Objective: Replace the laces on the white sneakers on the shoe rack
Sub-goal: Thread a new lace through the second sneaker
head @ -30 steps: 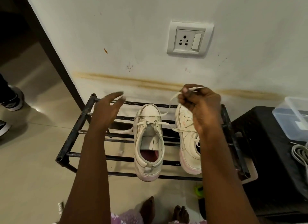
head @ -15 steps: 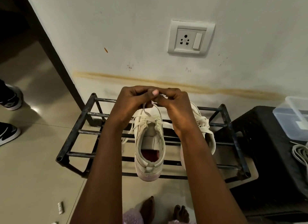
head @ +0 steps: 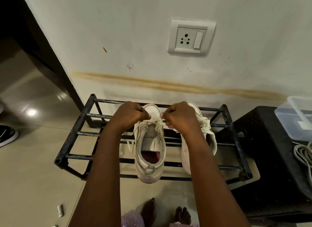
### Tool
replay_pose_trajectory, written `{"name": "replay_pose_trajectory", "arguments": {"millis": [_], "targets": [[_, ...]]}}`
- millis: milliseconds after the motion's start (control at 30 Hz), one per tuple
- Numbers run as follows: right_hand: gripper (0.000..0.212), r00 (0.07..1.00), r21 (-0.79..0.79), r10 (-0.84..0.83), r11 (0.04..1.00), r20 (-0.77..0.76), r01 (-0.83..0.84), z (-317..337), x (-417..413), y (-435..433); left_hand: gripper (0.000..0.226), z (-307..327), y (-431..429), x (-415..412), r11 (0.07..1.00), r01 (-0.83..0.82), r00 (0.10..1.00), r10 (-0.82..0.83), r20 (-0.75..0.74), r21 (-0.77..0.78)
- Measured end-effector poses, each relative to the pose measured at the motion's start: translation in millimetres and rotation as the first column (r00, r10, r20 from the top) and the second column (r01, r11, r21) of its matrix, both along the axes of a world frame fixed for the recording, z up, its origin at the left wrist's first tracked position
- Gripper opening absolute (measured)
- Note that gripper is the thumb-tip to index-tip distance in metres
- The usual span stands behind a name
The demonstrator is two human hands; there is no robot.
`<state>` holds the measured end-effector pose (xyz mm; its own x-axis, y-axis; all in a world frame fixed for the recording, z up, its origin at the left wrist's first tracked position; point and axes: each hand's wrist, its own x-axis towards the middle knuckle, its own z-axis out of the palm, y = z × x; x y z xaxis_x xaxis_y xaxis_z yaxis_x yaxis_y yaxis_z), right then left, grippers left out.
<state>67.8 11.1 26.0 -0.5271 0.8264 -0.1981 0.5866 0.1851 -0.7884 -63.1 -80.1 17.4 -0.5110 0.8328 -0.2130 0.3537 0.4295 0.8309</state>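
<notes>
Hands parted | left hand (head: 130, 116), right hand (head: 181, 116) each pinch lace (head: 152, 120) | best: tension evenly, centred over sneaker (head: 148, 173)

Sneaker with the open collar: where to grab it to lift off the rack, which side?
Likely the heel collar of the sneaker, from the near side: the heel overhangs the rack front rail, opening upward. The left hand and right hand pinch the lace up front.
</notes>
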Motion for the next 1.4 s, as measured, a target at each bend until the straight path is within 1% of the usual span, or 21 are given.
{"name": "replay_pose_trajectory", "arguments": {"millis": [33,67,100,133,167,233,333,433,533,633,700,867,1000,1200,1300,1400], "targets": [[0.021,0.983,0.022,0.067,0.997,0.172,-0.072,-3,0,-1,0.007,-3,2,3,0.998,0.018,0.999,-0.021,-0.041,-0.06],[0.032,0.949,0.014,0.125,0.991,0.291,-0.135,-5,-1,-3,0.01,-6,4,6,0.995,0.02,0.997,-0.027,-0.075,-0.097],[0.039,0.925,-0.014,0.178,0.983,0.336,-0.184,-5,-1,-5,0.011,-7,5,8,0.994,0.01,0.995,-0.021,-0.097,-0.111],[0.041,0.916,-0.038,0.216,0.976,0.337,-0.216,-6,-1,-7,0.013,-8,6,8,0.994,-0.002,0.994,-0.01,-0.108,-0.108],[0.041,0.915,-0.061,0.243,0.97,0.321,-0.236,-5,-1,-8,0.013,-9,6,7,0.995,-0.013,0.994,0.002,-0.11,-0.101],[0.036,0.937,-0.108,0.242,0.969,0.253,-0.221,-4,-1,-8,0.011,-9,5,6,0.996,-0.026,0.996,0.018,-0.09,-0.089],[0.016,0.979,-0.176,0.15,0.977,0.137,-0.125,-7,1,-4,0.012,-11,4,8,0.997,-0.021,0.996,0.014,-0.086,-0.078],[0.017,0.995,-0.258,0.06,0.965,0.075,-0.039,-10,6,1,0.013,-17,6,16,0.997,-0.027,0.993,0.018,-0.116,-0.074],[0.012,0.999,-0.342,0.027,0.94,0.035,-0.013,-7,13,3,0.014,-21,9,24,0.996,-0.07,0.991,0.064,-0.117,-0.051],[0.02,0.999,-0.442,-0.047,0.896,-0.024,0.032,-5,18,3,0.014,-23,11,27,0.993,-0.117,0.991,0.116,-0.069,-0.012],[0.023,0.996,-0.481,-0.081,0.875,-0.048,0.048,-4,21,3,0.014,-24,12,30,0.991,-0.135,0.989,0.135,-0.053,0.006],[0.025,0.992,-0.506,-0.119,0.859,-0.051,0.077,-4,24,4,0.015,-24,15,38,0.99,-0.137,0.984,0.139,-0.114,0.02],[0.025,0.992,-0.509,-0.119,0.857,-0.048,0.078,-5,25,5,0.014,-24,15,41,0.991,-0.131,0.983,0.133,-0.125,0.02],[0.024,0.992,-0.508,-0.121,0.857,-0.036,0.086,-7,26,6,0.01,-20,13,39,0.999,-0.041,0.994,0.041,-0.103,-0.002],[0.024,0.992,-0.511,-0.12,0.856,-0.04,0.084,-5,24,3,0.011,-17,10,37,1.0,0.001,0.993,-0.002,-0.118,-0.006],[0.025,0.991,-0.515,-0.128,0.853,-0.047,0.086,-5,24,2,0.012,-17,10,38,1.0,0.008,0.986,-0.012,-0.166,-0.027]]}}
